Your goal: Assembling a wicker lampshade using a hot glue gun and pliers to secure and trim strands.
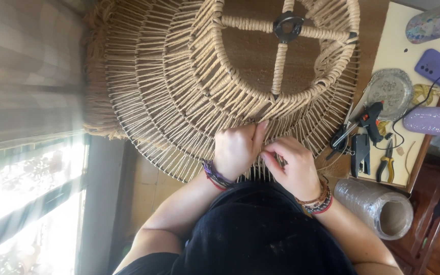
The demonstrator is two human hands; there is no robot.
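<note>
— Left hand (pixel 236 150)?
— Curled tight, thumb up, pinching jute cords at the near rim of the woven lampshade frame (pixel 179 91).
— Right hand (pixel 294 165)?
— Fingers bunched, pinching the same cords, just beside.

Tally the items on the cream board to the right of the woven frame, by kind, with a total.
Glue gun: 1
Pliers, yellow handles: 1
Scissors: 1
Silver dish: 1
Purple phone: 1
Black staple gun, it seems: 1
Total: 6

Both hands, left hand and right hand, pinch cord on the woven frame, not the tools.
</note>
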